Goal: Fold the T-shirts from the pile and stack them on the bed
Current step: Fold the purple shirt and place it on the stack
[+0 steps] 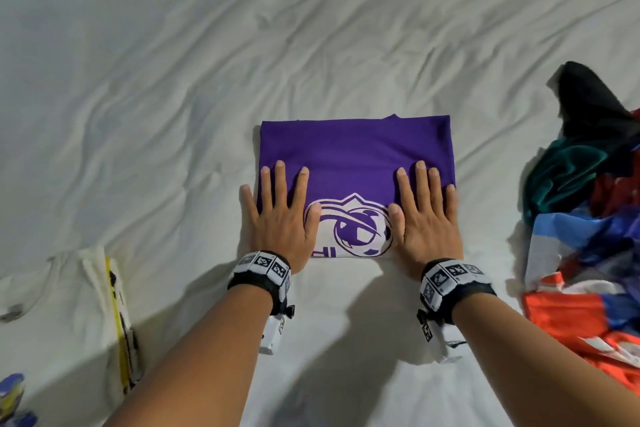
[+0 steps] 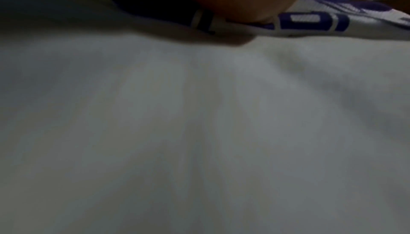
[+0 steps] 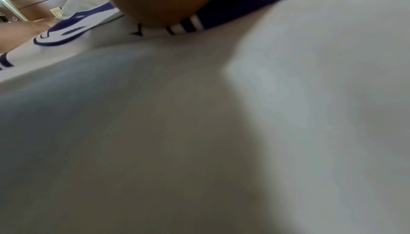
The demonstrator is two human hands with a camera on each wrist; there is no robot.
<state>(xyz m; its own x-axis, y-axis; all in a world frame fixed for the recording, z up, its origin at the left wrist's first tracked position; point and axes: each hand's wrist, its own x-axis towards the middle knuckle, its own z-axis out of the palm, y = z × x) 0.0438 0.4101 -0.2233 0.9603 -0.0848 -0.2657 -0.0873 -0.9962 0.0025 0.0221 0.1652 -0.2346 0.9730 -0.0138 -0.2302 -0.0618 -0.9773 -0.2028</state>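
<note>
I have my left hand (image 1: 280, 218) and right hand (image 1: 427, 218) flat, fingers (image 1: 278, 180) spread, pressing the near half of the folded purple crested T-shirt (image 1: 356, 149), long axis crosswise on the white bed (image 1: 173, 62).

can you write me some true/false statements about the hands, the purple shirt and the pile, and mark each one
1. Both hands lie flat on the purple shirt. True: left hand and right hand press it with straight fingers.
2. The purple shirt is spread out unfolded. False: it is folded into a compact rectangle.
3. The pile of unfolded clothes lies to the person's right. True.
4. The right hand grips an orange garment. False: it rests on the purple shirt.
5. The shirt lies on a white bed sheet. True.
</note>
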